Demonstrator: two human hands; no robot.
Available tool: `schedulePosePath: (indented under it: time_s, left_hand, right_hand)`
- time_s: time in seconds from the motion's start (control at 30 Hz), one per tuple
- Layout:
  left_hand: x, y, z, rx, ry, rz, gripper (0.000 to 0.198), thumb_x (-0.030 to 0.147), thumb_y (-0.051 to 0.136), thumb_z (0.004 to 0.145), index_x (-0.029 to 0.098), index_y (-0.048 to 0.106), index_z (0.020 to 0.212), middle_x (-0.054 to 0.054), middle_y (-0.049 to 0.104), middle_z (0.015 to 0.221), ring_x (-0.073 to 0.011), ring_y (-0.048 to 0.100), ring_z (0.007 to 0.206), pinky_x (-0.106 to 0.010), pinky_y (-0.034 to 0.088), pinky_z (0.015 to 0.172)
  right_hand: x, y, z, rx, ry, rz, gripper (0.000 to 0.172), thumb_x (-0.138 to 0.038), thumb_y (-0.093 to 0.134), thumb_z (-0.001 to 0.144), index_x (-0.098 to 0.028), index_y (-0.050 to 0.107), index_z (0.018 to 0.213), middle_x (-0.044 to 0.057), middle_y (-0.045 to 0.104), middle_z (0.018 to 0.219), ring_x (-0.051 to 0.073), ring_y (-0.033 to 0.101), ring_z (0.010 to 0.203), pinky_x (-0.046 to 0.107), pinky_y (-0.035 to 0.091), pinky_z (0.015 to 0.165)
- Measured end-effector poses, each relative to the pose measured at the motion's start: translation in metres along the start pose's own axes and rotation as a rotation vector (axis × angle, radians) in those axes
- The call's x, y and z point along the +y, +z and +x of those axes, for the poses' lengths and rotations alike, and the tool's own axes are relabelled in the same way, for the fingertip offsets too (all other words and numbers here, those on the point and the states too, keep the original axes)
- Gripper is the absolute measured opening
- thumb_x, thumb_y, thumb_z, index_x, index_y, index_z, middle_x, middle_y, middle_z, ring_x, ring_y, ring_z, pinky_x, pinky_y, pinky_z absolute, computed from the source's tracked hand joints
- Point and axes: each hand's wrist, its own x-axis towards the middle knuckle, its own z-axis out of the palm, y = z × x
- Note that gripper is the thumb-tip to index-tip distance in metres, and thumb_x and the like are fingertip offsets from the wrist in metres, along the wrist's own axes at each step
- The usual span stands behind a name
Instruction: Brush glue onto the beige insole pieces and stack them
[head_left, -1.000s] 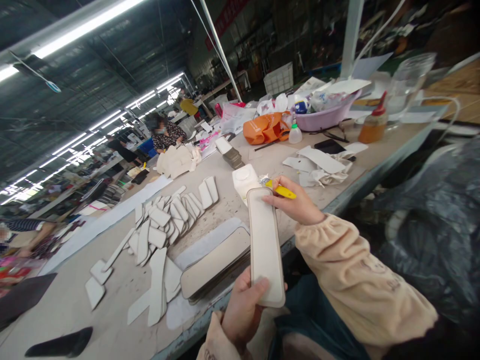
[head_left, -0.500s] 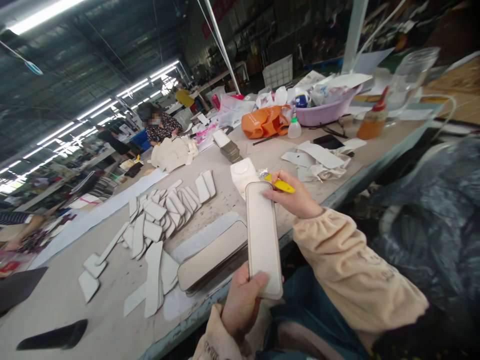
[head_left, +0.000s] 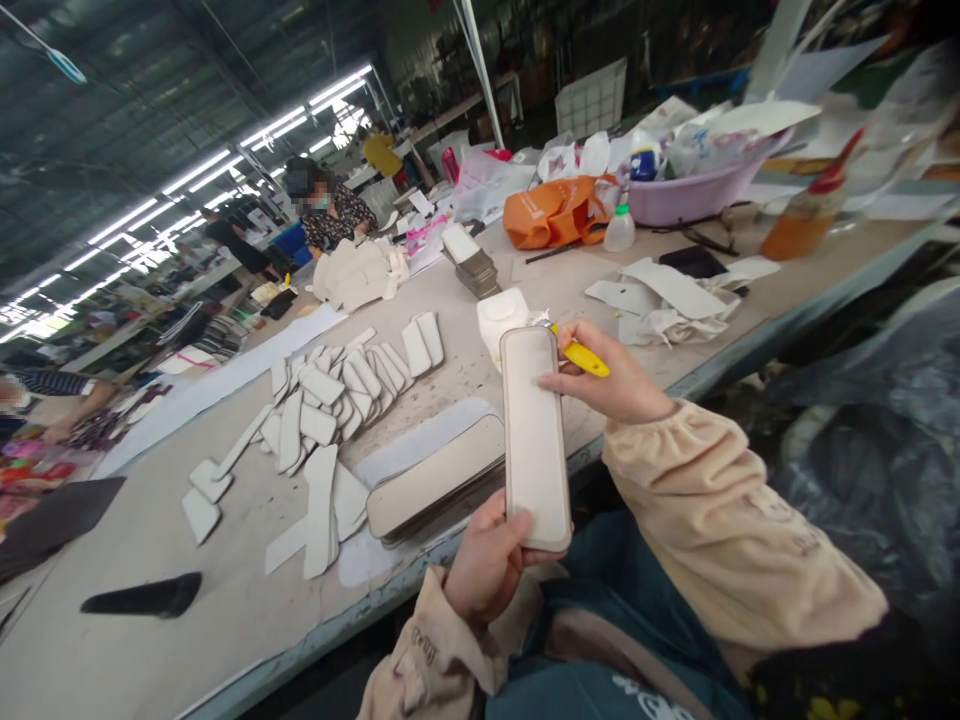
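Observation:
My left hand [head_left: 491,555] grips the near end of a long cream panel [head_left: 534,440] with rounded corners and a darker edge. At its far end my right hand [head_left: 611,375] is closed round a yellow-handled tool [head_left: 585,358], with the thumb resting on the panel's face. The tool's working end is mostly hidden behind the panel. Just beyond the panel stands a white container [head_left: 501,312]. To the left, beside my left hand, lies a stack of similar long panels [head_left: 439,475] on white paper.
Many small pale pieces [head_left: 322,390] are heaped left of centre. A black strip [head_left: 142,597] lies at near left. Further back are an orange bag [head_left: 555,212], a small green-capped bottle [head_left: 619,232], a purple basin [head_left: 694,195] and scraps [head_left: 667,290]. Co-workers sit across the table.
The view has shifted, so the table's things appear further right and mostly higher. Both hands still hold the panel, which looks slightly more upright; the yellow-handled tool stays in my right hand.

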Motion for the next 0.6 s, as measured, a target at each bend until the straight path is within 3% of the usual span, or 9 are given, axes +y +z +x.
schedulePosePath:
  time_s: [0.2, 0.43, 0.6]
  left_hand:
    - [-0.005, -0.001, 0.004, 0.050, 0.044, 0.051, 0.040, 0.035, 0.073, 0.073, 0.013, 0.064, 0.106, -0.011, 0.070, 0.093, -0.0208, 0.066, 0.079, -0.032, 0.052, 0.071]
    - [-0.014, -0.010, 0.004, -0.003, 0.023, 0.069, 0.044, 0.039, 0.074, 0.071, 0.015, 0.065, 0.107, -0.009, 0.070, 0.083, -0.0211, 0.065, 0.075, -0.029, 0.049, 0.064]
    - [-0.019, -0.014, 0.005, -0.045, 0.007, 0.075, 0.045, 0.043, 0.075, 0.070, 0.015, 0.067, 0.105, -0.009, 0.070, 0.081, -0.0204, 0.065, 0.071, -0.029, 0.048, 0.062]
  right_hand:
    - [0.001, 0.006, 0.001, 0.023, -0.014, 0.072, 0.038, -0.035, 0.074, 0.072, -0.026, 0.042, 0.090, -0.005, 0.048, 0.075, 0.012, 0.049, 0.061, 0.027, 0.042, 0.057]
    - [-0.005, 0.010, 0.002, 0.272, -0.057, -0.042, 0.030, -0.041, 0.065, 0.081, -0.024, 0.041, 0.083, -0.005, 0.042, 0.070, 0.011, 0.041, 0.061, 0.026, 0.036, 0.059]
    - [-0.008, 0.010, 0.000, 0.303, -0.097, -0.109, 0.028, -0.039, 0.065, 0.081, -0.024, 0.041, 0.082, -0.005, 0.041, 0.071, 0.011, 0.039, 0.061, 0.026, 0.034, 0.058]
